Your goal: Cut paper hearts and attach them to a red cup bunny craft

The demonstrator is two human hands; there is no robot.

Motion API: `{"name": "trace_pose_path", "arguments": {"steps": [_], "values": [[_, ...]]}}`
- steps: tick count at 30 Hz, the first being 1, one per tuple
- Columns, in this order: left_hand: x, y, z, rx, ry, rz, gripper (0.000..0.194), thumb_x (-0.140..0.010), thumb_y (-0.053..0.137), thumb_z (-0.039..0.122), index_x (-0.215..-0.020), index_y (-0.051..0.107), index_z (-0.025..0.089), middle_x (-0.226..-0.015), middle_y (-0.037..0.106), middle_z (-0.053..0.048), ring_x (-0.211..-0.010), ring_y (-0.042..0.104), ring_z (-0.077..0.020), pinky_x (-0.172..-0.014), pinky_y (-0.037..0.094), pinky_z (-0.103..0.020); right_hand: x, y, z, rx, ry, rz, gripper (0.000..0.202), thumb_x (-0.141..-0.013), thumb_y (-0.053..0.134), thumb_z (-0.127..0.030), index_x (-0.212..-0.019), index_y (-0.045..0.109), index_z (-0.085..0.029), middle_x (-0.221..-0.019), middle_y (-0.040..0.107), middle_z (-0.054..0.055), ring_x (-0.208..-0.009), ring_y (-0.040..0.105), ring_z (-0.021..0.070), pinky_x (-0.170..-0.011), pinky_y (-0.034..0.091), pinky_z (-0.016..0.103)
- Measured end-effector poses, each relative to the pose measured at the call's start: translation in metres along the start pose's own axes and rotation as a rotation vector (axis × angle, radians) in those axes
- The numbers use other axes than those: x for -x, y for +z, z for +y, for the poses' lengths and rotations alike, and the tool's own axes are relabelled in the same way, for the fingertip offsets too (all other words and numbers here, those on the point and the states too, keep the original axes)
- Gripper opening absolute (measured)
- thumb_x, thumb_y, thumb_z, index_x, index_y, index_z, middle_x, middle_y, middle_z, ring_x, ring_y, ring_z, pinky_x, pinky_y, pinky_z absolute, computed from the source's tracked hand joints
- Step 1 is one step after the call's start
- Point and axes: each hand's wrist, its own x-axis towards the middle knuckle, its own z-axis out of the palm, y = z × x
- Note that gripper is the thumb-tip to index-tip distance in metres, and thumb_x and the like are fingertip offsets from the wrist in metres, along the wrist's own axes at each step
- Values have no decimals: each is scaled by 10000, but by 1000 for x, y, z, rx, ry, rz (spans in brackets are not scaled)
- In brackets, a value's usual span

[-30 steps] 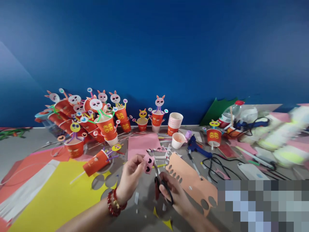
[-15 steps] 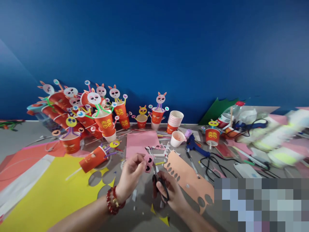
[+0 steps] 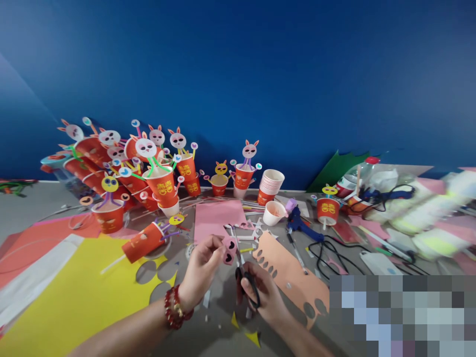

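Between its thumb and fingers my left hand point(image 3: 204, 263) pinches a small pink paper piece point(image 3: 229, 251) that bears two black heart shapes. A bracelet of red beads circles that wrist. My right hand point(image 3: 262, 292) is closed round the black handles of the scissors point(image 3: 245, 277), whose blades point up and away beside the right edge of the pink piece. Beyond both hands lies a pink sheet point(image 3: 215, 218). White and pink paper scraps point(image 3: 255, 229) are strewn just past the scissors.
Decorated red cups point(image 3: 161, 187) crowd the left back. A yellow sheet point(image 3: 82, 292) covers the left front, with a tipped cup point(image 3: 143, 242) nearby. Stacked cups point(image 3: 270, 186) stand at the centre back. On the right are an orange sheet point(image 3: 286, 277), a blue glue gun point(image 3: 303, 225) and black cables.
The pink piece has turned slightly in my left hand, and the scissor blades look a little closer together. Both hands have otherwise hardly moved.
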Motion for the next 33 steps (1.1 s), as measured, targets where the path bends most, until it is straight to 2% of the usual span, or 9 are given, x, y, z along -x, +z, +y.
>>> {"name": "trace_pose_path", "arguments": {"steps": [7,13,26,33], "values": [[0,-1,-4,33,-17,-3,256,-869,630,343,-684,541,190,-658,570,17,-635,535,-130,-658,435,-243,0,1,-2,-18,7,3,541,-796,605,-734,-737,465,-215,-540,571,-14,-370,434,78,-344,259,185],[1,-1,-5,41,-16,1,251,-870,631,340,-690,539,192,-656,559,23,-633,528,-127,-655,432,-238,0,1,0,-17,13,-9,548,-798,597,-739,-747,438,-217,-530,574,-27,-336,357,46,-314,258,152],[-1,-1,0,49,-32,-13,267,-859,636,348,-676,527,188,-647,536,29,-624,500,-121,-641,421,-235,-1,-5,11,-6,14,-4,553,-801,606,-729,-757,427,-208,-524,560,-38,-357,441,54,-311,249,136],[-3,-4,-1,68,-41,-28,269,-859,645,371,-700,539,181,-677,526,28,-633,490,-114,-649,425,-235,-1,-8,7,54,13,-2,573,-787,595,-754,-741,400,-218,-513,503,-63,-354,442,60,-329,242,160]]}}
